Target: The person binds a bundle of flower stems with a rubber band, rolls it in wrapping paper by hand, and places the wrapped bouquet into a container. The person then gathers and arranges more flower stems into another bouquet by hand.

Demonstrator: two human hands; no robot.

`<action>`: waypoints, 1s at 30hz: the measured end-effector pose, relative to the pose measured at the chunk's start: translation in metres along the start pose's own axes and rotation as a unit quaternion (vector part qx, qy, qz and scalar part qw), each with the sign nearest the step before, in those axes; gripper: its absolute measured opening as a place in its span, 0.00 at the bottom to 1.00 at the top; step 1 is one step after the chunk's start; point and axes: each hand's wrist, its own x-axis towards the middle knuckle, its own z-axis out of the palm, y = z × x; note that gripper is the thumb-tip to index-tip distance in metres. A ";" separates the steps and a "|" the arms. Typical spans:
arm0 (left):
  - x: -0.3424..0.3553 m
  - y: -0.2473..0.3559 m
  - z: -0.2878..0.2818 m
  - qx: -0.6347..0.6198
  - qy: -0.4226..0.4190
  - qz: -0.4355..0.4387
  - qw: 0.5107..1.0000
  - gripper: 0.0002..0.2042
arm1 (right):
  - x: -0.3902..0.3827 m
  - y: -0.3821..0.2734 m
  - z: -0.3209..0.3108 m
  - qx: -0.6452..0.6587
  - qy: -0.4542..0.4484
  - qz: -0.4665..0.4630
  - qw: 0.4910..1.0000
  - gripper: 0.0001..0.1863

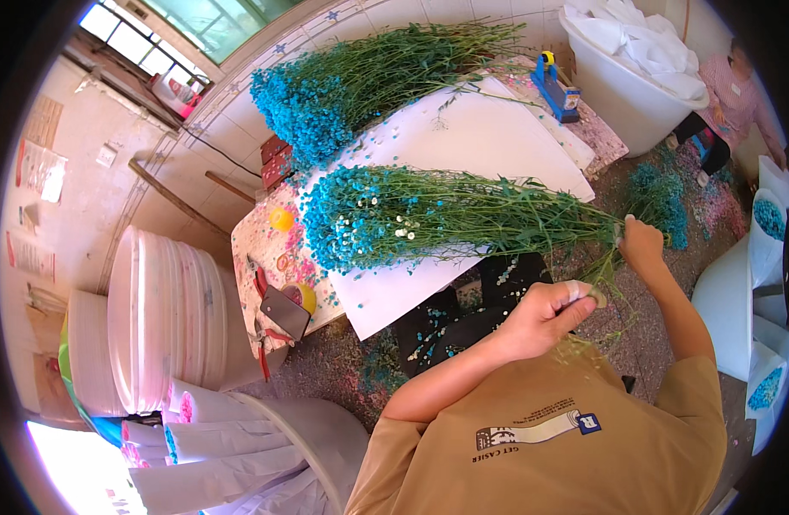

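Note:
A bunch of blue-dyed small-headed flowers (351, 219) with a few white ones lies across white paper sheets (373, 300), heads to the left. My right hand (641, 245) is closed round the gathered green stem ends (596, 225). Nearer my body, my left hand (549, 319) is closed, thumb bent over, with white tape wrapped on a finger. A small greyish thing (597, 296) shows at its fingertips; I cannot make out what it is. Loose stems (613, 279) hang between both hands. Behind, a larger bunch of blue flowers (304, 107) lies on the table.
The littered table (244, 245) holds red-handled pruning shears (259, 281), a dark plate (284, 311), yellow tape rolls (281, 219) and a blue tape dispenser (556, 90). Large bins (321, 429) with wrapped bunches stand left and right. Another person (742, 103) is at the far right.

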 end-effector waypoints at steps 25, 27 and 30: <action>-0.007 -0.002 0.019 0.104 -0.083 0.086 0.987 0.06 | -0.002 0.031 0.017 0.164 0.206 -0.024 0.965 0.07; -0.008 -0.002 0.011 0.085 -0.093 0.053 0.991 0.06 | 0.003 0.040 0.037 0.145 0.236 -0.048 0.960 0.06; -0.011 -0.008 0.000 0.064 -0.042 0.055 0.996 0.07 | 0.007 0.065 0.073 0.133 0.184 -0.062 0.972 0.09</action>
